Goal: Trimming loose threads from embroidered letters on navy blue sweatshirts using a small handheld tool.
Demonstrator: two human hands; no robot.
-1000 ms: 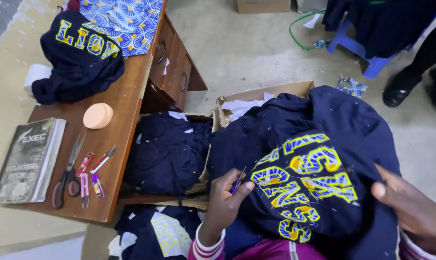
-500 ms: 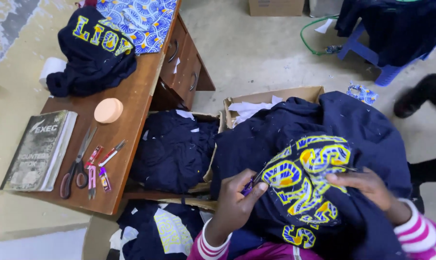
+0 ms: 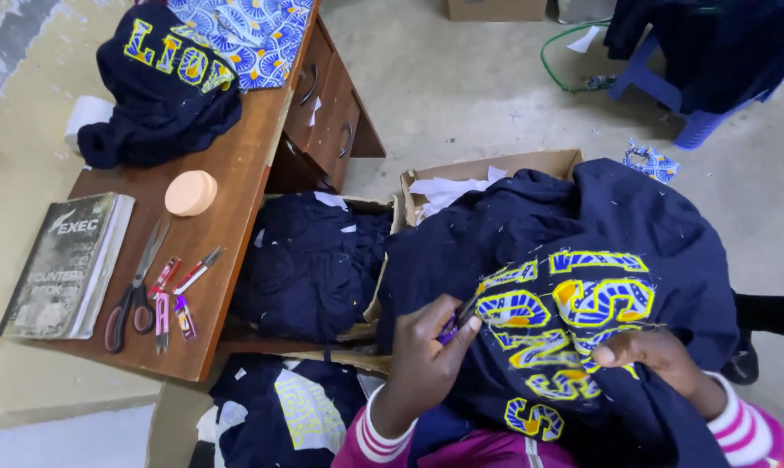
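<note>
Lower right of the frame: navy blue sweatshirt with yellow-and-blue appliqué letters (image 3: 574, 321), lying across the lap. Left hand (image 3: 422, 360) is pinching a small purple thread snipper (image 3: 452, 328) at the lettering's edge; best kept shallow, blade off the cloth. Right hand (image 3: 647, 355), fingers together, is pressing the fabric flat, having moved inward since the earlier frame. Wooden desk (image 3: 227, 173), upper left.

On the wooden desk (image 3: 227, 186) there's a worn book (image 3: 63, 264), scissors (image 3: 136, 286), a few small thread snips (image 3: 180, 290), a round peach pad (image 3: 191, 192), a navy lettered sweatshirt (image 3: 154, 87) and blue patterned cloth (image 3: 249, 30). Cardboard box (image 3: 487, 169) stuffed with navy clothes (image 3: 310, 264) beside it. Blue stool (image 3: 669, 95) on the far floor.
</note>
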